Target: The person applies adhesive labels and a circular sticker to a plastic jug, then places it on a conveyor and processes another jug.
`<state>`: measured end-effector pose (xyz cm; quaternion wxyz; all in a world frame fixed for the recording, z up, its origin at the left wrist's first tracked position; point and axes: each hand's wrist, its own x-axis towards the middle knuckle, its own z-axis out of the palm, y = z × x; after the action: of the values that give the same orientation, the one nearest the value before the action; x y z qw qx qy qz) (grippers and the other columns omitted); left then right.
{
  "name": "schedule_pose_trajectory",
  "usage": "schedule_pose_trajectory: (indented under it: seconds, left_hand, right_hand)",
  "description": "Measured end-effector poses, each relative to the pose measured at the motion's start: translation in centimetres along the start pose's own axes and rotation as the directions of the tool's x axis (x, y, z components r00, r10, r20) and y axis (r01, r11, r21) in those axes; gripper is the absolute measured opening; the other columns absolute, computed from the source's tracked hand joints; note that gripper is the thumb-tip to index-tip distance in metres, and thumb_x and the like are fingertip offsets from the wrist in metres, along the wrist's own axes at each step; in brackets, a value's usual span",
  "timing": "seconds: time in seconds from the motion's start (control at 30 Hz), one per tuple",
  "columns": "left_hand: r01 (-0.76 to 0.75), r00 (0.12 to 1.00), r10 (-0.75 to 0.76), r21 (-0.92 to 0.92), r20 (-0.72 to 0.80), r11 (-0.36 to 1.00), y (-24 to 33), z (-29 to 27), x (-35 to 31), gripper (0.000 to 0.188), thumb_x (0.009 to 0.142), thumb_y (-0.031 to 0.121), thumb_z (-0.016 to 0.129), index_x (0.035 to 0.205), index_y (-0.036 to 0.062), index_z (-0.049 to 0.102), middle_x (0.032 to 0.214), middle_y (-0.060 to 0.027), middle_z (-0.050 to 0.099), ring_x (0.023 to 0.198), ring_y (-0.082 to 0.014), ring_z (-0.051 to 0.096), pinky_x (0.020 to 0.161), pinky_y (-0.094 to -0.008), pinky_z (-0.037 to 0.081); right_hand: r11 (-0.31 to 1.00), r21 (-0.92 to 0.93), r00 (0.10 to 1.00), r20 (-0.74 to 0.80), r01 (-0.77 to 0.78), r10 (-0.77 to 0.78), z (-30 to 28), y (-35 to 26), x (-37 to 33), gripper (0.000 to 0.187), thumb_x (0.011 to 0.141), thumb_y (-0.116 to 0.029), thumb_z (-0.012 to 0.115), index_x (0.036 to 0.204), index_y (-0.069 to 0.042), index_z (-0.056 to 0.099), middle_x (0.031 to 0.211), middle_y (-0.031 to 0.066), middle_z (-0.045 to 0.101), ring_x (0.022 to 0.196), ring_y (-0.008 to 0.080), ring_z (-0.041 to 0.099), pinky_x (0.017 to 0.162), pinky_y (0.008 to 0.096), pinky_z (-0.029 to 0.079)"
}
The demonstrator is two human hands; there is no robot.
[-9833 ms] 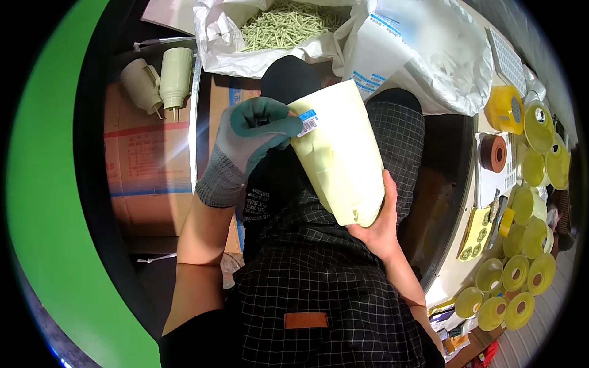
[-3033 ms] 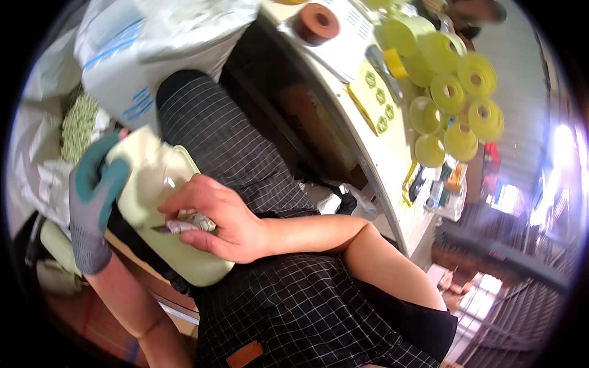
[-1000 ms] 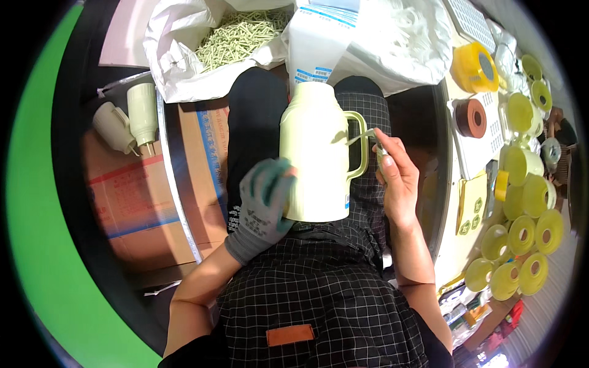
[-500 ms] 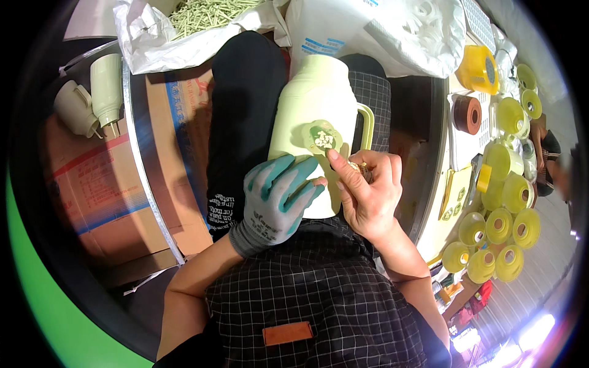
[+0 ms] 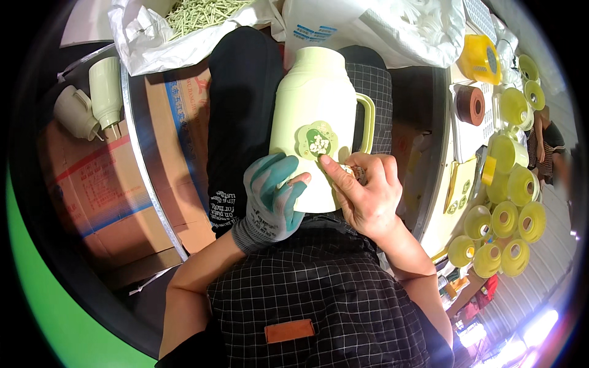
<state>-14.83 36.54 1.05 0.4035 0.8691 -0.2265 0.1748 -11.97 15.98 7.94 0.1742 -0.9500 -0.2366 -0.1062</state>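
A pale green thermos jug lies across my lap, its neck away from me and its handle on the right. On its body sits a flower-shaped green sticker with a white blossom print. My left hand, in a grey and teal glove, is closed around the jug's lower left side. Bare, my right hand presses its thumb to the sticker's lower edge. Its other fingers are curled round a small patterned scrap, mostly hidden, whose kind I cannot make out.
White sacks stand beyond my knees, one with pale green sticks. Two jug bodies rest on cartons at left. The right-hand table holds yellow-green cups, brown tape, yellow tape and a sticker sheet.
The jug has shifted slightly toward me and to the left. My left fingers have slid from its front to its side. My right thumb has moved left and down along the sticker's edge.
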Motion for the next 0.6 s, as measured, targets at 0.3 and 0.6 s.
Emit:
schedule_pose_trajectory:
  seconds: [0.3, 0.6]
  left_hand:
    - [0.135, 0.959, -0.164, 0.133, 0.233, 0.982, 0.5, -0.8, 0.6, 0.065, 0.082, 0.017, 0.078, 0.144, 0.0082, 0.060, 0.149, -0.0110, 0.048, 0.138, -0.0331, 0.044, 0.111, -0.0517, 0.042]
    - [0.156, 0.977, -0.158, 0.020, 0.146, 0.988, -0.7, -1.5, 0.2, 0.065, 0.083, 0.007, 0.071, 0.145, 0.0019, 0.052, 0.142, -0.0250, 0.052, 0.124, -0.0426, 0.056, 0.103, -0.0518, 0.050]
  right_hand:
    - [0.998, 0.055, 0.990, 0.143, -0.022, 0.014, -2.6, 1.6, -2.1, 0.050, 0.076, -0.011, 0.079, 0.126, -0.006, 0.077, 0.103, 0.0052, 0.067, 0.085, 0.0227, 0.059, 0.072, 0.0333, 0.052]
    - [0.917, 0.346, 0.973, -0.048, -0.198, 0.228, 0.0, 2.9, -3.2, 0.054, 0.078, -0.019, 0.082, 0.131, -0.013, 0.073, 0.109, 0.0064, 0.061, 0.095, 0.0235, 0.062, 0.076, 0.0331, 0.056]
